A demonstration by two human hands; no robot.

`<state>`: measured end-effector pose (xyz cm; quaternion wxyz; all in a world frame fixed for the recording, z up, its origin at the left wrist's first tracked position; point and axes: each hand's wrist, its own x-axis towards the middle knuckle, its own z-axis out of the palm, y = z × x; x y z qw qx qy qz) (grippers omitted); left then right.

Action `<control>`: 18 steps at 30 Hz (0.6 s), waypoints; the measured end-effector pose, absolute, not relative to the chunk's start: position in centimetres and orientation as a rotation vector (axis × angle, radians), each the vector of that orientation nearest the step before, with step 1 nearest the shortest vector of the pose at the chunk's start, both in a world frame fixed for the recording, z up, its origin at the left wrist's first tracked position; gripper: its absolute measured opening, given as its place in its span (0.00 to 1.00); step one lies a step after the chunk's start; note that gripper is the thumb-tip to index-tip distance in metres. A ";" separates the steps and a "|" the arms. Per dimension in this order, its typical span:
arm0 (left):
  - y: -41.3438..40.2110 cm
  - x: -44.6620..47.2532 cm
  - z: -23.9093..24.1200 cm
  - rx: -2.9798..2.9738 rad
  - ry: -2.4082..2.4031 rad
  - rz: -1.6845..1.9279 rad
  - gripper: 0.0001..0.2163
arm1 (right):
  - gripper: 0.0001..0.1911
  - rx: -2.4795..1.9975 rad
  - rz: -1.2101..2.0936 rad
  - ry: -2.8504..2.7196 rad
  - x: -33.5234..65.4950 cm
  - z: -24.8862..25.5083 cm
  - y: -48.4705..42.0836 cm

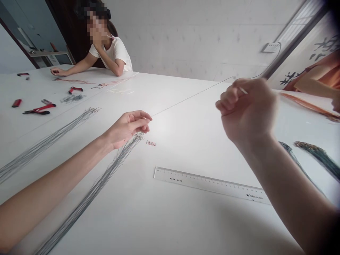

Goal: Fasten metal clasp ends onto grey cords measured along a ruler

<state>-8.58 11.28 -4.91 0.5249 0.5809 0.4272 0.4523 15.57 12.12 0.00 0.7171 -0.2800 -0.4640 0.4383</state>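
Observation:
A thin grey wire (pixel 191 96) runs taut above the white table (pixel 186 219) between my two hands. My left hand (pixel 129 128) pinches its near end with closed fingertips, just above the tips of a long bundle of grey wires (pixel 106 177) lying on the table. My right hand (pixel 247 109) is raised and closed in a fist round the wire's far part, with a small pale piece sticking out by the thumb. A small red and white tag (pixel 151 143) lies near my left hand.
A clear ruler (pixel 209 185) lies in front of me. A second wire bundle (pixel 47 141) lies at left. Red pliers (pixel 39 109), another red tool (pixel 75 89) and dark wire bundles (pixel 316 156) are about. One person (pixel 111 53) sits at the far side; another person's arm (pixel 318 83) shows at right.

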 end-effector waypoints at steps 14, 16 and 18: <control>12.9 -10.0 -4.8 1.142 0.934 1.385 0.03 | 0.24 -0.491 1.089 -0.774 19.3 2.4 13.1; 13.1 -10.4 -4.4 1.085 0.884 1.422 0.02 | 0.25 -0.490 1.095 -0.710 19.5 2.5 13.1; 13.2 -10.9 -3.8 1.050 0.847 1.440 0.02 | 0.25 -0.485 1.072 -0.627 19.8 2.5 13.3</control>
